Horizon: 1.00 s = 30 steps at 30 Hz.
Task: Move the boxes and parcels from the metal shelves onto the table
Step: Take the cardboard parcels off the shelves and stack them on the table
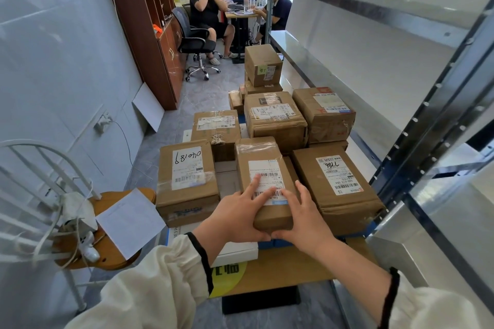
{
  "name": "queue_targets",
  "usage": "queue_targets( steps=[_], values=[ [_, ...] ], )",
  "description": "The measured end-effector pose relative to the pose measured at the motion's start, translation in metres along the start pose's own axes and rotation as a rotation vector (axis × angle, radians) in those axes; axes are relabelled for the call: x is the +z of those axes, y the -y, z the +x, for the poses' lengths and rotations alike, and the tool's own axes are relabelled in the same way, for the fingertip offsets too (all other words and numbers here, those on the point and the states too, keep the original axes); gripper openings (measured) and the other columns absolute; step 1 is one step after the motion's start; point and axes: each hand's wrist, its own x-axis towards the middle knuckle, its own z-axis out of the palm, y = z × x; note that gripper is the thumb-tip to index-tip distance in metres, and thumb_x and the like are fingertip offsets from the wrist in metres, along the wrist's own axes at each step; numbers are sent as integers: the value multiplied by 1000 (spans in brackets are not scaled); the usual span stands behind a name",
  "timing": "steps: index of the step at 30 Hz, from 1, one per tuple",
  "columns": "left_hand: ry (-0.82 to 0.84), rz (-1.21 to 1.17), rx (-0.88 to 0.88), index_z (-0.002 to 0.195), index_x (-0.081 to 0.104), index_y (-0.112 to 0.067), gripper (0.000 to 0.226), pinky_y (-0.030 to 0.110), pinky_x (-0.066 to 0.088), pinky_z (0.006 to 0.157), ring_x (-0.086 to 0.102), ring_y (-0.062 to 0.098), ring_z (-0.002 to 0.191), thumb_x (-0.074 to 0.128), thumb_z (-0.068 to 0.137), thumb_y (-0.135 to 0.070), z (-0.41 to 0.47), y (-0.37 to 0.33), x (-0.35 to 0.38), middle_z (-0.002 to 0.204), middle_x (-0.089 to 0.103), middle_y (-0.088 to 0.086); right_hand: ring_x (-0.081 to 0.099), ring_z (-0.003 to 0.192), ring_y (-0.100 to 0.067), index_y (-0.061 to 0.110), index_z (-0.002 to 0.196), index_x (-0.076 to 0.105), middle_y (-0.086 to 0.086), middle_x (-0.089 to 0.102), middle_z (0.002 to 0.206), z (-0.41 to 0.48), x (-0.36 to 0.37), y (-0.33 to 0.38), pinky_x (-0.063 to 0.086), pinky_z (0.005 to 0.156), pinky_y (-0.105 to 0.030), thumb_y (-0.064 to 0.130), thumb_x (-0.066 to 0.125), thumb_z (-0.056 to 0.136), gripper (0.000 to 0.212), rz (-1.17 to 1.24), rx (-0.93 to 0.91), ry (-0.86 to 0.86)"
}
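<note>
Scene: A person in cream sleeves stands at the near end of a counter (pixel 288 267) stacked with brown parcels, with bare metal shelves (pixel 374 67) along the right.
Box: A narrow taped box (pixel 263 165) with a barcode label on top lies at the front of the stack, straight ahead of the person and slightly left of centre.
Hands: The left hand (pixel 238 211) and right hand (pixel 302 219) are together on the box's near end, gripping it from either side. The thumbs almost meet on its front face.
Left fingers: They are spread flat across the label.
Right fingers: They wrap the right edge.
Long axis: It runs away from the person, the far end leaning slightly left.
Nearer hand: Neither, as both hold the same short end and the far end is unsupported by them.
Neighbours: The left carton (pixel 187 181) stands just beside the box across a narrow gap. The right carton (pixel 339 184) sits close against its other flank.
Support: Whether the box already rests on the parcels beneath or is carried just above them cannot be told.
Step in hand: It appears to be placing this box into the slot between the two cartons.
Progress: The task looks well advanced, since the visible shelves are bare and the counter is crowded.
Next move: It would likely call for keeping the box in line with the slot, then letting go.
Risk: The far end could catch on the right carton.
</note>
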Motion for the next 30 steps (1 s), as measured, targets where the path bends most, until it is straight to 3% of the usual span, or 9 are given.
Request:
queue_targets(
  steps=[4, 8, 13, 19, 30],
  values=[
    [-82, 8, -60, 147, -10, -44, 93, 48, 34, 106, 12, 39, 144, 40, 77, -81, -4, -5, -16, 159, -15, 2, 1, 146, -24, 34, 149, 6, 2, -12, 158, -5, -17, -1, 28, 112, -44, 49, 76, 70, 106, -111, 17, -7],
    [-130, 51, -2, 149, -7, -40, 90, 54, 22, 113, -8, 36, 145, 40, 81, -77, 5, -20, -46, 160, -11, 1, -3, 146, -27, 32, 149, 0, 0, -10, 158, -20, -44, -14, 25, 113, -46, 55, 73, 69, 111, -246, 146, -38],
    [-78, 68, 257, 149, -5, -39, 92, 54, 24, 113, 0, 35, 146, 48, 81, -71, 26, -82, -63, 161, -5, 1, 6, 145, -29, 28, 150, 4, -2, -2, 158, -84, -82, -39, 26, 113, -46, 58, 73, 68, 111, -266, 393, -95],
    [-19, 110, 700, 150, -6, -36, 94, 50, 28, 113, 13, 34, 145, 54, 82, -65, 23, -220, -46, 161, 0, 3, 27, 137, -32, 23, 149, 12, -7, 12, 156, -239, -114, -76, 35, 108, -43, 60, 75, 65, 111, -251, 745, -185],
    [56, 164, 1429, 150, -7, -37, 93, 41, 33, 106, 33, 32, 137, 53, 83, -63, -147, -545, 11, 161, -3, 2, 20, 141, -30, 28, 151, 6, -1, 2, 159, -600, -99, -76, 32, 110, -43, 56, 74, 69, 110, -118, 1446, -432]
  ],
)
